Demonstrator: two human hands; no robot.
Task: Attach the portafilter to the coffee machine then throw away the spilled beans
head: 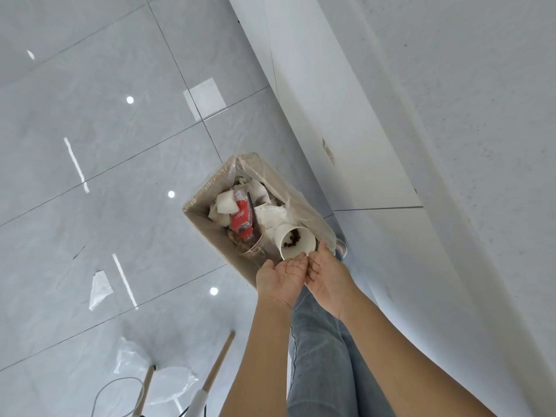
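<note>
Coffee beans [290, 236] lie inside a white paper cup [296, 241] in a lined bin [210, 230]. Just above the bin, left hand [281, 279] and right hand [326, 276] hover open, palms up, empty. Glossy grey floor tiles [90, 176] surround the bin; a white wall [451, 115] stands beside it.

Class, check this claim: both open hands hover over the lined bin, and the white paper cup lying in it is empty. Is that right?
Not quite. The head view shows the white paper cup holding brown beans, not empty. The rest stands: the left hand and right hand are open over the lined bin.
</note>
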